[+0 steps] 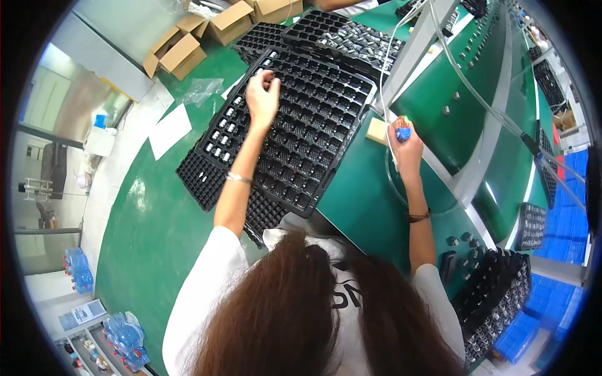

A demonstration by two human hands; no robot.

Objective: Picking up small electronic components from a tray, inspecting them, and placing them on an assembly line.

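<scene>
The left hand [262, 101] hovers over a black tray [308, 128], fingers curled — whether around anything cannot be told — while the right hand [407, 149] grips a blue tool [403, 133].

Both arms [419, 216] reach forward, the left fingers [274, 88] loosely curled, the right fingers [394, 139] closed in a grip.

I can't make out whether the left hand [263, 99] pinches anything; the right hand [407, 145] partly hides a blue object [403, 133].
</scene>
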